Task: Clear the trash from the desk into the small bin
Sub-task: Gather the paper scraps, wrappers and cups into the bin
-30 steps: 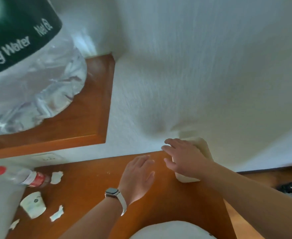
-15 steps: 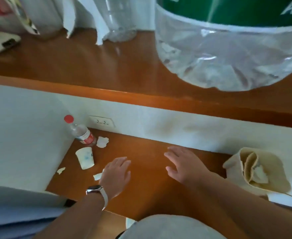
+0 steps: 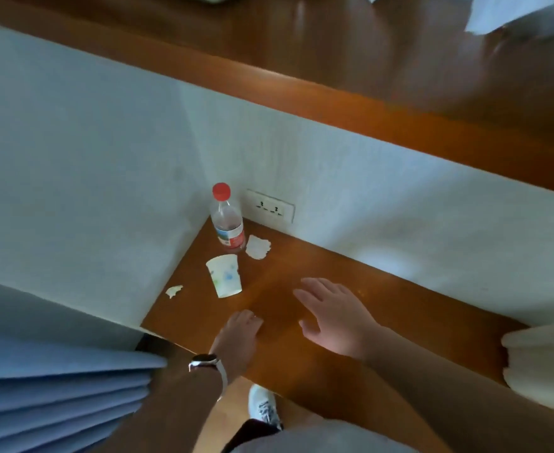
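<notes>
On the wooden desk [image 3: 409,325], a clear plastic bottle [image 3: 228,223] with a red cap stands in the far left corner. A torn white paper scrap [image 3: 258,246] lies right of it. A white paper cup [image 3: 225,276] lies on its side in front of the bottle, and a smaller scrap [image 3: 173,291] sits by the left wall. My left hand [image 3: 239,338], wearing a watch, rests near the desk's front edge with its fingers curled down; what lies under them is hidden. My right hand [image 3: 334,312] hovers open over the desk, right of the cup. A beige bin [image 3: 543,364] stands at the right edge.
White walls close the desk at the back and left, with a wall socket [image 3: 270,207] behind the bottle. A wooden shelf [image 3: 399,103] overhangs above. A blue curtain [image 3: 56,387] hangs at lower left. My white shoe [image 3: 264,407] is on the floor below the desk edge.
The view swung left and down, from the bin side to the desk's left corner. My left hand moved onto the spot where a paper scrap lay and curled its fingers; my right hand followed leftward.
</notes>
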Tool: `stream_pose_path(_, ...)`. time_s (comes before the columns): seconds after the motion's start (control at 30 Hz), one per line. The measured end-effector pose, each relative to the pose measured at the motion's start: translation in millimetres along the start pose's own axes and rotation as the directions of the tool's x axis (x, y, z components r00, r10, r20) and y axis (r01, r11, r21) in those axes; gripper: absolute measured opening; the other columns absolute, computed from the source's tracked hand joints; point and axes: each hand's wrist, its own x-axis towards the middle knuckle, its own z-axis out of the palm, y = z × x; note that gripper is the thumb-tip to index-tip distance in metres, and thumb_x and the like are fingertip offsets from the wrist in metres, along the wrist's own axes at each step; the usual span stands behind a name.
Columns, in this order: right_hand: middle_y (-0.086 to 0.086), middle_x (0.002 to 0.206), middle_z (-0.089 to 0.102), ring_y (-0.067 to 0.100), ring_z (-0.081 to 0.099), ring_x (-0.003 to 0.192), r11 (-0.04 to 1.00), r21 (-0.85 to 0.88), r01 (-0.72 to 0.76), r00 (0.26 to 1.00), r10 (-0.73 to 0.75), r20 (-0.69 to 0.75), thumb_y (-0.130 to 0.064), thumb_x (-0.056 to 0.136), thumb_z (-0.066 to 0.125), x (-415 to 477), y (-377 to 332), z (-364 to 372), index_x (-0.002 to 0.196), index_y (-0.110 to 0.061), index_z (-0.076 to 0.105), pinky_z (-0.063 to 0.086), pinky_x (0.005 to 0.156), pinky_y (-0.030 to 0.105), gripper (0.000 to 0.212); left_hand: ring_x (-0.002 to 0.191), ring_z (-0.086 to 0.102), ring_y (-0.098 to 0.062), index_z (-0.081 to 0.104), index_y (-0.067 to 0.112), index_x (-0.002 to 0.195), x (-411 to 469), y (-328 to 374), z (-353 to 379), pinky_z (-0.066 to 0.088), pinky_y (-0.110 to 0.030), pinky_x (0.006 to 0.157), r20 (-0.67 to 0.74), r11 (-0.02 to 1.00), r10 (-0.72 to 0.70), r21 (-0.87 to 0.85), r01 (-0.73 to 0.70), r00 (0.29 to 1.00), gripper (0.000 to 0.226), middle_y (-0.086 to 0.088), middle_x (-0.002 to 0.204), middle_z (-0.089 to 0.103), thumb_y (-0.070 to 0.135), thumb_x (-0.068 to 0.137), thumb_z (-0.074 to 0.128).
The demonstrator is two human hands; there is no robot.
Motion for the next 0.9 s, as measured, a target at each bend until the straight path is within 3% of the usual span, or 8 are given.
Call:
stream_pose_path(0.17, -0.002, 0.159, 0.019, 0.022, 0.015, 0.146, 0.999, -0.038, 0.001, 0.999, 0.001, 0.043, -0.053, 0.096, 0.038, 41, -28, 5, 0.147, -0.031, 0.024, 0.018, 0.116, 0.041, 0.057, 0.115, 0.051, -0.020, 0.062, 0.019, 0.121, -1, -19, -2, 0.042, -0.030, 0.096, -0.058, 0.995, 0.036, -0.094, -0.041, 0.998, 0.031, -0.003, 0.126, 0.057, 0.008, 0.097, 0.045)
stream_pose_path(0.27, -0.002, 0.159, 0.018, 0.022, 0.014, 0.146, 0.998, -0.057, -0.009, 0.998, 0.012, 0.062, -0.052, 0.096, 0.040, 67, -42, 7, 0.147, -0.031, 0.023, 0.019, 0.115, 0.042, 0.059, 0.102, 0.061, -0.022, 0.068, 0.017, 0.109, -7, -32, -9, 0.052, -0.032, 0.085, -0.162, 0.993, 0.019, -0.115, -0.038, 0.987, 0.025, -0.005, 0.113, 0.065, 0.004, 0.090, 0.059)
stream_pose_path(0.37, 0.001, 0.157, 0.023, 0.023, 0.021, 0.143, 0.998, -0.057, -0.005, 0.999, 0.008, 0.053, -0.053, 0.093, 0.043, 95, -58, 11, 0.146, -0.028, 0.025, 0.028, 0.112, 0.044, 0.061, 0.095, 0.066, -0.025, 0.073, 0.015, 0.103, -15, -49, -21, 0.056, -0.032, 0.080, -0.268, 0.984, -0.065, -0.179, 0.017, 0.961, 0.027, -0.008, 0.106, 0.070, 0.001, 0.080, 0.072)
stream_pose_path(0.5, 0.005, 0.146, 0.037, 0.024, 0.039, 0.131, 1.000, -0.002, 0.002, 0.999, -0.003, -0.032, -0.053, 0.086, 0.058, 132, -80, 15, 0.142, -0.020, 0.028, 0.044, 0.100, 0.041, 0.072, 0.095, 0.066, -0.026, 0.074, 0.012, 0.103, -22, -71, -43, 0.051, -0.030, 0.082, -0.393, 0.959, -0.183, -0.272, 0.076, 0.901, 0.025, -0.009, 0.105, 0.070, -0.001, 0.082, 0.070)
stream_pose_path(0.6, 0.012, 0.147, 0.033, 0.031, 0.042, 0.129, 0.997, 0.065, -0.029, 0.998, 0.032, -0.046, -0.055, 0.080, 0.066, 157, -95, 22, 0.145, -0.017, 0.018, 0.051, 0.093, 0.046, 0.089, 0.098, 0.065, -0.022, 0.074, 0.012, 0.105, -31, -81, -59, 0.052, -0.030, 0.087, -0.452, 0.937, -0.253, -0.335, 0.100, 0.856, 0.021, -0.007, 0.106, 0.070, 0.003, 0.087, 0.067)
stream_pose_path(0.77, 0.013, 0.154, 0.017, 0.036, 0.032, 0.136, 0.951, 0.256, -0.177, 0.984, 0.177, 0.022, -0.042, 0.080, 0.072, 180, -113, 42, 0.149, -0.019, 0.011, 0.043, 0.100, 0.048, 0.095, 0.092, 0.061, -0.011, 0.072, 0.011, 0.109, -46, -86, -71, 0.051, -0.022, 0.082, -0.460, 0.869, -0.363, -0.481, 0.116, 0.811, 0.022, -0.001, 0.106, 0.066, 0.004, 0.090, 0.064)
stream_pose_path(0.9, 0.011, 0.154, 0.014, 0.033, 0.036, 0.135, 0.914, 0.369, -0.168, 0.984, 0.178, 0.005, -0.029, 0.079, 0.075, 176, -114, 57, 0.150, -0.020, 0.008, 0.043, 0.101, 0.043, 0.097, 0.093, 0.058, -0.005, 0.069, 0.014, 0.116, -58, -92, -62, 0.047, -0.011, 0.082, -0.399, 0.834, -0.408, -0.529, 0.157, 0.821, 0.032, 0.005, 0.111, 0.059, 0.000, 0.089, 0.061)
